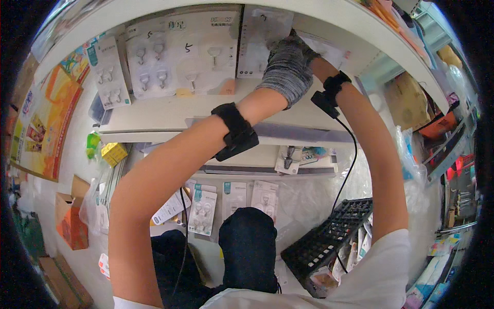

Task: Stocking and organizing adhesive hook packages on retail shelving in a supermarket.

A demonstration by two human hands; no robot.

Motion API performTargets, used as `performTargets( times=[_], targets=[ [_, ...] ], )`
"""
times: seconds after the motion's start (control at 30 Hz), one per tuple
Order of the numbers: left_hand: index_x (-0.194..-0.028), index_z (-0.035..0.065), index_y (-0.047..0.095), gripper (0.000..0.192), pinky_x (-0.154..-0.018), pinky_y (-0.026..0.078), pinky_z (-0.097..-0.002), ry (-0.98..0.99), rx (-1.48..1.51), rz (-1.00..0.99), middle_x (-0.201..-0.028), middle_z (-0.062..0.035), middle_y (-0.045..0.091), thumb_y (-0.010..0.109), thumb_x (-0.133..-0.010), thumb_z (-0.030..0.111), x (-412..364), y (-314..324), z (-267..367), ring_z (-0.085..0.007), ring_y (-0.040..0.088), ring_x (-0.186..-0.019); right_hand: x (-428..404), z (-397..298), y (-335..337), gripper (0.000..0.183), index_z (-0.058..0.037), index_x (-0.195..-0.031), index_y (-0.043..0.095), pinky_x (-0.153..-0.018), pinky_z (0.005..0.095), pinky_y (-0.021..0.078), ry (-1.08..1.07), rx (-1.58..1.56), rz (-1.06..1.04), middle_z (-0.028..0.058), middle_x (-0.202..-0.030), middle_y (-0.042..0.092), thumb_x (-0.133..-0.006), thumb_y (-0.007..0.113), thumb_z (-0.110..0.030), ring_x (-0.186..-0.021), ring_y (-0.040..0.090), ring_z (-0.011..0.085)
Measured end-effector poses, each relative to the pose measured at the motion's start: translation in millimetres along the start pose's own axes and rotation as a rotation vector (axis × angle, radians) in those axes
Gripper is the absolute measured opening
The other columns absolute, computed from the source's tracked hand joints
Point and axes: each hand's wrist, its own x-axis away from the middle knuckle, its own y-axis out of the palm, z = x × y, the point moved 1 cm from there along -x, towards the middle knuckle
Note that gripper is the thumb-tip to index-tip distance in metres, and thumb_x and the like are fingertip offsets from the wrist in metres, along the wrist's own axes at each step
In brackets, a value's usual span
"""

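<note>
My left hand [287,69], in a grey knitted glove, reaches to the back of the white shelf [162,112]. It lies over the lower right part of a clear blister pack [266,23] with a handwritten mark, which leans upright. My right hand [308,54] is close against it on the right, mostly hidden behind the left glove. Just beyond the right hand, a pale card pack [328,48] stands tilted. The fingertips of both hands are blurred or covered, so I cannot tell what they grip. Left of them, larger hook packs [208,54] and a narrow hook card [110,77] stand upright.
A lower shelf holds a dark hook pack [288,158]. On the floor lie several hook cards [202,210]. A black plastic crate [324,239] with packs sits beside my right arm. Left are a yellow box [114,153] and an orange carton [72,220]. Cables hang from both wrist straps.
</note>
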Motion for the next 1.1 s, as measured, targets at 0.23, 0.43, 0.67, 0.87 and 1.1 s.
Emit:
performTargets(
  times=[0.23,0.43,0.67,0.87,1.1],
  targets=[
    [-0.109,0.0000,0.041,0.040,-0.090,0.033,-0.0347,-0.019,0.048,0.079,-0.108,-0.0217,0.044,0.047,-0.075,0.021,23,-6,-11,-0.0342,0.042,-0.101,-1,10,-19,0.034,-0.0045,-0.107,0.045,-0.090,0.0308,0.0344,-0.067,0.230,-0.059,0.0100,-0.119,0.040,-0.077,0.055,-0.019,-0.110,0.037,0.0229],
    [-0.111,-0.0048,0.039,0.046,-0.094,0.028,-0.0337,-0.036,0.163,-0.224,-0.114,-0.0237,0.041,0.044,-0.074,0.023,64,-20,13,-0.0326,0.038,-0.108,41,100,-92,0.034,-0.0063,-0.109,0.047,-0.071,0.0259,0.0449,0.453,-0.092,-0.121,0.0034,-0.100,0.050,-0.078,0.051,-0.018,-0.083,0.049,0.0122],
    [-0.113,-0.0020,0.039,0.046,-0.096,0.025,-0.0368,0.293,0.336,-0.320,-0.115,-0.0208,0.040,0.050,-0.074,0.020,152,-49,70,-0.0309,0.036,-0.111,116,181,-102,0.027,-0.0079,-0.102,0.053,-0.066,0.0246,0.0455,0.859,-0.638,0.294,0.0005,-0.094,0.051,-0.077,0.052,-0.019,-0.076,0.048,0.0107],
    [-0.113,-0.0032,0.039,0.048,-0.098,0.022,-0.0387,0.365,0.141,-0.360,-0.118,-0.0210,0.038,0.050,-0.071,0.017,193,-66,83,-0.0322,0.033,-0.114,102,169,-85,0.025,-0.0079,-0.096,0.056,-0.065,0.0243,0.0437,0.851,-0.544,0.039,0.0010,-0.086,0.055,-0.079,0.046,-0.023,-0.069,0.048,0.0114],
    [-0.116,0.0001,0.039,0.048,-0.096,0.025,-0.0386,0.195,0.242,-0.237,-0.116,-0.0188,0.040,0.046,-0.069,0.007,191,-61,56,-0.0323,0.036,-0.109,144,113,-154,0.031,-0.0114,-0.105,0.052,-0.083,0.0333,0.0362,0.483,0.084,0.207,0.0063,-0.101,0.054,-0.077,0.051,-0.025,-0.092,0.050,0.0214]
  ],
)
